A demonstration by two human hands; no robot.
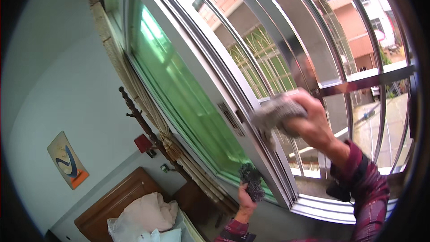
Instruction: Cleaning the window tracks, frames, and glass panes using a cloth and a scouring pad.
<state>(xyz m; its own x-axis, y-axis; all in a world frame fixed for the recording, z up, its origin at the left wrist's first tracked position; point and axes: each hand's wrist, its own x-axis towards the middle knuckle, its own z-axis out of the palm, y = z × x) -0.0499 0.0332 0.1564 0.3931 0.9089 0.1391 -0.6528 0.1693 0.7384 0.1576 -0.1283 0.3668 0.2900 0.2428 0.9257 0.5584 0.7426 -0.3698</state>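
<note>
My right hand [312, 121] grips a bunched grey cloth [280, 111], blurred, over the side channel of the white window frame [248, 104]. My left hand [247, 199] holds a dark, shiny mesh-like scourer [251, 182] in front of the lower part of the green-tinted glass pane [188, 90]. A recessed latch [231, 119] sits in the sliding sash between the glass and the cloth. Whether the cloth touches the frame, I cannot tell.
Curved metal window bars [379, 57] stand outside the opening, above the sill track [322, 210]. A tied beige curtain [164, 134] and a dark wooden coat stand [146, 124] are left of the window. A bed headboard [117, 201] is at lower left, with bedding [151, 211] before it.
</note>
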